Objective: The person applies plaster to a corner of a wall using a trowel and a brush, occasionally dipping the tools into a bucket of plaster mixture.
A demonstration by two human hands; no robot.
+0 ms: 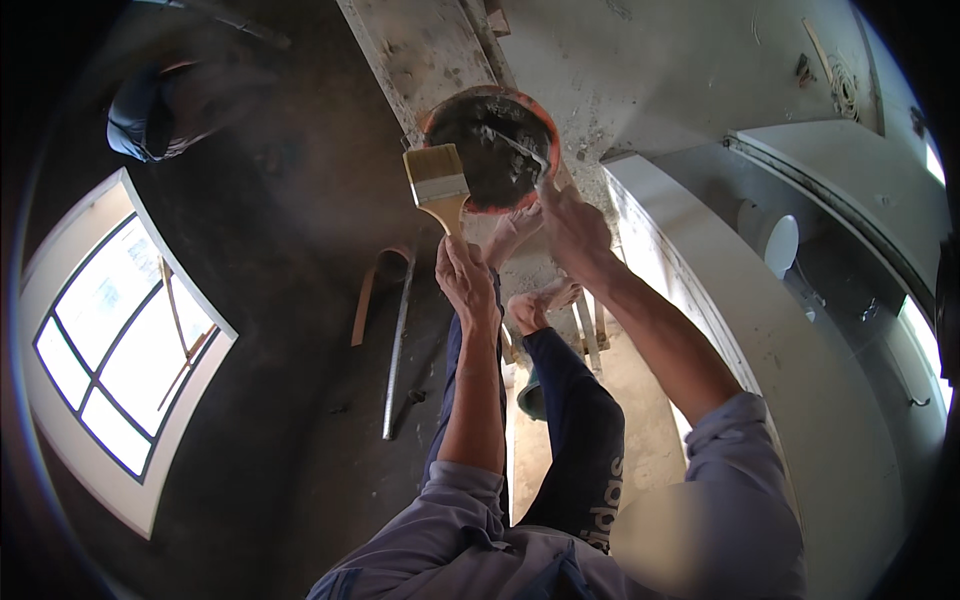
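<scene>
My left hand (465, 275) is closed around the wooden handle of a wide flat brush (440, 188), its pale bristles pointing up and away from me. Just right of the brush is an orange-rimmed tub (540, 110) holding dark grey wet mix (480, 165). My right hand (577, 232) grips a trowel (520, 145) at the tub's right edge. The trowel's metal part reaches into the mix; its handle is mostly hidden in my fist.
My bare feet (545, 300) are on a dusty raised board behind the tub. A mortar-stained plank (420, 55) stretches beyond it. Lower down are a dark bucket (533, 400) and a long metal strip (398, 350). A window (125, 340) is at left, a doorway with white fixtures (782, 245) at right.
</scene>
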